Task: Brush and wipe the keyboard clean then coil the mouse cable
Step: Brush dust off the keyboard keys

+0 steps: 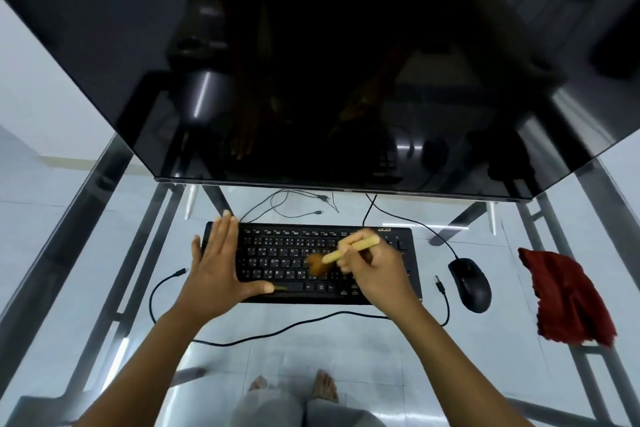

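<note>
Glass desk [346, 357] holds the keyboard [277, 253], left hand [218, 260] spread flat on its nine-o'clock end, right hand [377, 270] pinching a brush [349, 250] over the middle keys: brushing seems underway, while cloth [568, 298] at three o'clock and uncoiled mouse cable [453, 251] wait.

Upside-down "acer" logo [384, 229] at the far right corner of the black keyboard [294, 248]; key legends illegible.

Bare glass right of keyboard [398, 274] is narrow — mouse [470, 284], then cloth [568, 298] beyond.
</note>
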Demonstrator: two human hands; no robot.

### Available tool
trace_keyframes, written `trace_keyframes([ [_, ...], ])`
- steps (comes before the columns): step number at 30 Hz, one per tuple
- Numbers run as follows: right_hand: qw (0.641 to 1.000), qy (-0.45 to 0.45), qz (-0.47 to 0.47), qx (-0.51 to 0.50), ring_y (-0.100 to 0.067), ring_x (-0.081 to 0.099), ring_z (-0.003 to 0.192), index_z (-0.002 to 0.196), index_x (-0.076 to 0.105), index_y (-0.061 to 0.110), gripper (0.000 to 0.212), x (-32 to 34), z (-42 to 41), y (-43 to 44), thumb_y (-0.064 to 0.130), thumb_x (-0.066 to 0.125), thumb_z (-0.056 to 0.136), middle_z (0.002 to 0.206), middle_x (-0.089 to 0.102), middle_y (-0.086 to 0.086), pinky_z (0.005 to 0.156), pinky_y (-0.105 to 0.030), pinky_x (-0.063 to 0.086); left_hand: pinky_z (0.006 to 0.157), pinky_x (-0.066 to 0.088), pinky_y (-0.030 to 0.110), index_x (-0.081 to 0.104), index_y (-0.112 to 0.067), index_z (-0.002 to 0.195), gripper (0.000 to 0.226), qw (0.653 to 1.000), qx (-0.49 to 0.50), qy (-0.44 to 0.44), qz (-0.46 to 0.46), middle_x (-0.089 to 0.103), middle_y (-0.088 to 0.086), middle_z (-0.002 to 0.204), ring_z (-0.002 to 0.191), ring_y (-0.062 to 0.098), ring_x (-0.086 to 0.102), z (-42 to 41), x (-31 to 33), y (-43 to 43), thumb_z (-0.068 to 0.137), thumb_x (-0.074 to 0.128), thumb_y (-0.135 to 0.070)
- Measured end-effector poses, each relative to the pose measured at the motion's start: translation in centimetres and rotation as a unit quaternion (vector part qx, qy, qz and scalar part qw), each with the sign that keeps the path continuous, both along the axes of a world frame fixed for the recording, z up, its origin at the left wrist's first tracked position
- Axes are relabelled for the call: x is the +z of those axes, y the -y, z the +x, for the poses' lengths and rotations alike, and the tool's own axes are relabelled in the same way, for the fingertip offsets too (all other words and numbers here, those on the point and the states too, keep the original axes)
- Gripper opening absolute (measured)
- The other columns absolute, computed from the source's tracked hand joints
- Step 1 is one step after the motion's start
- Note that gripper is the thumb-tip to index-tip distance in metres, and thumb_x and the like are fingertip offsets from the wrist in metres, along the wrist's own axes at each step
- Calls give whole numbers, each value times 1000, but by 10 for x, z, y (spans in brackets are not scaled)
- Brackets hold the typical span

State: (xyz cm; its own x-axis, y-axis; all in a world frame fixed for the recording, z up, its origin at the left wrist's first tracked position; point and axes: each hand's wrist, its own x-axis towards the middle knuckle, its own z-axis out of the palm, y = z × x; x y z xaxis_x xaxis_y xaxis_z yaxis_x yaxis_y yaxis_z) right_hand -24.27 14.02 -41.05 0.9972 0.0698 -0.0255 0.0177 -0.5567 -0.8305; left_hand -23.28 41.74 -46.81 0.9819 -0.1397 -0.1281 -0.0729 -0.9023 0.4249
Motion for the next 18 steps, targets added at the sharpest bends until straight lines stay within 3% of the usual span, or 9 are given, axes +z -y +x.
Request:
trace_keyframes([
  [2, 994, -50, -35, 88, -15, 69, 76, 90, 64, 14, 11, 2, 2, -11, 12, 56, 97, 80, 73, 1, 76, -30, 60, 118, -12, 48, -5, -16, 154, 144, 1000, 22, -6, -8, -14, -7, 160, 146, 8, -19, -5, -3, -14, 46, 38, -101],
  [3, 994, -50, -37, 86, -15, 69, 77, 89, 64, 15, 12, 1, 5, -16, 12, 56, 97, 82, 73, 2, 76, -31, 59, 118, -11, 48, -5, -16, 154, 144, 999, 32, -7, -12, -14, -8, 159, 146, 8, -18, -9, -6, -19, 46, 38, -101],
  [6, 999, 12, -31, 0, -12, 67, 77, 86, 63, 18, 13, 1, 16, -24, 12, 56, 96, 83, 71, 4, 71, -23, 55, 118, -11, 47, -4, -16, 155, 142, 998, 53, 0, -27, -12, -9, 159, 147, 9, -15, -21, -13, -26, 49, 41, -100],
  [9, 995, -59, -22, 75, -8, 68, 69, 87, 64, 16, 14, 1, 16, -36, 9, 55, 96, 75, 72, 3, 68, -21, 55, 120, -4, 49, 1, -16, 155, 136, 996, 71, 1, -59, -4, -6, 161, 148, 9, -9, -31, -23, -38, 55, 45, -96],
  [13, 997, 32, 12, -75, 1, 63, 75, 84, 64, 17, 15, -1, 29, -29, 7, 58, 93, 85, 68, 6, 68, -11, 46, 121, 7, 47, 5, -18, 155, 125, 995, 62, 22, -79, 9, -2, 162, 149, 10, 2, -39, -28, -44, 63, 51, -90],
  [16, 997, -60, 40, -23, -5, 69, 76, 91, 63, 17, 11, -3, 29, -31, 13, 56, 97, 84, 75, 4, 74, -20, 57, 121, 8, 40, 5, -20, 154, 121, 993, 71, 42, -82, 17, 0, 161, 149, 13, 9, -43, -24, -40, 65, 54, -85],
  [18, 998, -23, 18, -48, 1, 67, 75, 86, 62, 19, 14, 0, 31, -37, 10, 57, 96, 84, 73, 5, 71, -13, 53, 120, 13, 41, 6, -20, 154, 120, 992, 83, 49, -79, 21, 1, 160, 146, 16, 13, -43, -23, -38, 65, 55, -84],
])
